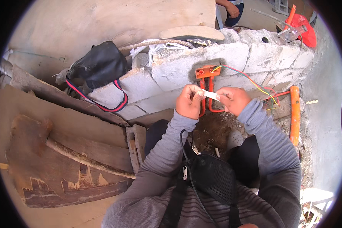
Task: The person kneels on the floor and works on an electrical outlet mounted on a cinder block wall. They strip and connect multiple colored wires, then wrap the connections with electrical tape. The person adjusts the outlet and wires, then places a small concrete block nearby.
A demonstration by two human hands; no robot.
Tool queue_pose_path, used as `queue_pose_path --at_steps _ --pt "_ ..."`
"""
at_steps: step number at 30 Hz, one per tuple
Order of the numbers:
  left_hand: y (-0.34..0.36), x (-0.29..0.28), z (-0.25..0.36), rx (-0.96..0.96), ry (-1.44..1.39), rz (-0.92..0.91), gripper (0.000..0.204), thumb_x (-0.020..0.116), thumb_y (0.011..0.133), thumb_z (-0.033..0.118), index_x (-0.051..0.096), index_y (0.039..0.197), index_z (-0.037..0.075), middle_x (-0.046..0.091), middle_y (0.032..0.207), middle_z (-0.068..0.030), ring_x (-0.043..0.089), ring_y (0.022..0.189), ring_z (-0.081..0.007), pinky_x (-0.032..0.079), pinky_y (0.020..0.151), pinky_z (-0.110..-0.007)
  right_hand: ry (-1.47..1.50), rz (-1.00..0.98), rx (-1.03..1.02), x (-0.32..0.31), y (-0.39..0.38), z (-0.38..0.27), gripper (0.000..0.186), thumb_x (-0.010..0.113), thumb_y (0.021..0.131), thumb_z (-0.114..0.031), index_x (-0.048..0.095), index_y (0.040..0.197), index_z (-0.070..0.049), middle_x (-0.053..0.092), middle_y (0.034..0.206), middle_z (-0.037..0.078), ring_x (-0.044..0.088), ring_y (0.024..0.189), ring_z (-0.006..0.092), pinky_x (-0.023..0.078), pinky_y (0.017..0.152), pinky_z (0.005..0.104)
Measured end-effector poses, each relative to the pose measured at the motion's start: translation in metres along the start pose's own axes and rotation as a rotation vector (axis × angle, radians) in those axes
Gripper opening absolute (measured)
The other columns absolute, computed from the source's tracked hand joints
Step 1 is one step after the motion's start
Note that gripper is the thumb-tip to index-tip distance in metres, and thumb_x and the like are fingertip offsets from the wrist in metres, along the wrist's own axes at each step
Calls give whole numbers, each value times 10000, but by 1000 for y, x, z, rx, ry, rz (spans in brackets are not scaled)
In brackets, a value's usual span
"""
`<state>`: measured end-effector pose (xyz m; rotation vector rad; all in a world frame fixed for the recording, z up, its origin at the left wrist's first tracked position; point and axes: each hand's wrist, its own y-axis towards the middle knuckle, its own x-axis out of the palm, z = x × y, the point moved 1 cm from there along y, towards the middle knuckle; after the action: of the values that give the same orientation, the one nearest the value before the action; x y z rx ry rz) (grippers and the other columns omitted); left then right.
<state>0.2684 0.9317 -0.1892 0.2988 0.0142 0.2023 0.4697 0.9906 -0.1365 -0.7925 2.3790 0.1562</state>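
White strip [211,95] held between both hands: left hand [190,101] has thumb and fingers closed on its left end, right hand [234,99] pinches its right. Long axis left–right, right end slightly nearer. Orange electrical box [203,73] lies beyond, far side; left hand appears closer.

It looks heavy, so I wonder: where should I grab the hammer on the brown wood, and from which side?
Probably by the hammer's wooden handle, from above, a little toward its head. The handle is long and thin and lies slantwise with its top uncovered; the thicker head looks like the heavy end, lying on the brown wood.
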Motion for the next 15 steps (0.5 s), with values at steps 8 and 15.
queue_pose_path --at_steps 8,15 --pt "17 -12 19 -1 -152 78 154 627 1012 107 593 1129 13 664 1154 -121 672 919 -167 567 777 -305 -226 171 -233 -4 1 3 170 606 965 -206 706 1013 -77 661 724 150 670 627 297 512 607 416" --pt "33 -2 74 358 452 -363 482 826 806 133 653 1239 13 671 1161 -147 673 1046 -261 530 890 -383 -456 183 -287 -14 -8 1 126 627 922 -214 715 927 -124 658 704 147 660 656 368 510 637 467"
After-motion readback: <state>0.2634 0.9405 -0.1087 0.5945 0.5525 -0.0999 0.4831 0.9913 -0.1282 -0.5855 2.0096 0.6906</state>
